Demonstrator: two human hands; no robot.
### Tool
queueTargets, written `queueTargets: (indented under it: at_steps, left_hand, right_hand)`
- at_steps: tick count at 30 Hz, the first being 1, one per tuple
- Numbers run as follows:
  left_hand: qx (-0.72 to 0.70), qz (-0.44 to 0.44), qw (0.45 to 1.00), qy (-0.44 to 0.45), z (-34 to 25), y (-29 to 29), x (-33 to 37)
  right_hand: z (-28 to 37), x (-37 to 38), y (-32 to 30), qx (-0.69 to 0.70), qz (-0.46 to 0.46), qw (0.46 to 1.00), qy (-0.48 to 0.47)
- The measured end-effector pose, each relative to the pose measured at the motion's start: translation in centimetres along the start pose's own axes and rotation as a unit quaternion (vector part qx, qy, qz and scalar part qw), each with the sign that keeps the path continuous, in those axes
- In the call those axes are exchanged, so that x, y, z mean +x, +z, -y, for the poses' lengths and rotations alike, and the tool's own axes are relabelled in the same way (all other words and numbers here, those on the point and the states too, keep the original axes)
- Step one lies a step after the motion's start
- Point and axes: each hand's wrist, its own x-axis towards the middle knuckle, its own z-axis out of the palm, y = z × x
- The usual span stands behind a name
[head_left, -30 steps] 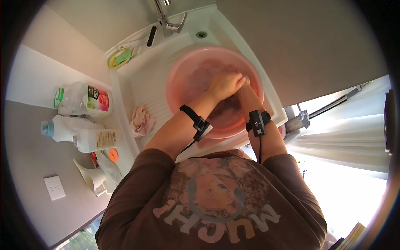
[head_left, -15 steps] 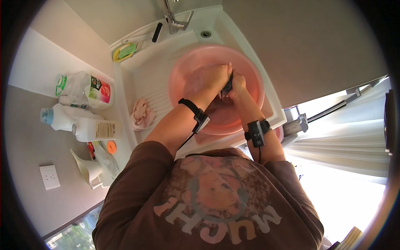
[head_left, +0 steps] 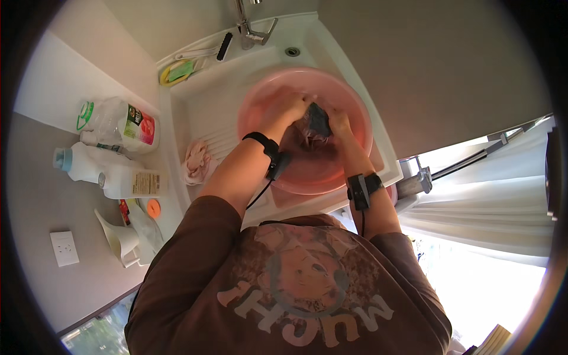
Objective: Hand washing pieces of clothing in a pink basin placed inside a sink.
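Observation:
A wet dark grey-blue cloth [head_left: 318,122] is spread between my two hands, over the inside of a pink plastic basin [head_left: 254,89]. My left hand [head_left: 294,109] is closed on the cloth's left upper edge. On its other side my right hand [head_left: 338,123] grips the right edge. The cloth's lower end hangs toward the water in the basin, and its exact kind does not show. The basin stands in a white sink with a ribbed washboard slope [head_left: 222,135].
A crumpled pale pink cloth [head_left: 198,163] lies left of the basin. Several bottles, among them a white jug [head_left: 133,182], stand along the left ledge. A black-bristled brush [head_left: 225,46] and a green sponge [head_left: 180,71] sit at the back, near the faucet [head_left: 254,36].
My hands have moved apart, the left one leftward. The dark cloth, bunched between them before, is now stretched open.

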Motion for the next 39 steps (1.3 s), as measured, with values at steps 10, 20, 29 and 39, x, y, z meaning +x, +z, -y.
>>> queueTargets:
  at_steps: [10,20,29,39]
  left_hand:
    - [0.183,-0.018,0.981,-0.054,5.7,3.7,0.5]
    - [0.190,0.040,0.972,-0.129,2.6,4.4,1.7]
    - [0.075,0.004,0.983,0.168,-3.4,3.0,-0.5]
    - [0.075,-0.048,0.988,0.123,-5.4,1.1,-2.6]
  right_hand:
    - [-2.1,5.6,-1.0,-0.552,-0.075,0.829,-0.055]
    - [-4.6,7.3,-3.2,-0.566,-0.080,0.817,-0.078]
    - [-2.2,3.9,-0.3,0.160,-0.012,0.982,0.099]
    - [3.3,-2.6,5.9,0.266,-0.005,0.959,0.094]
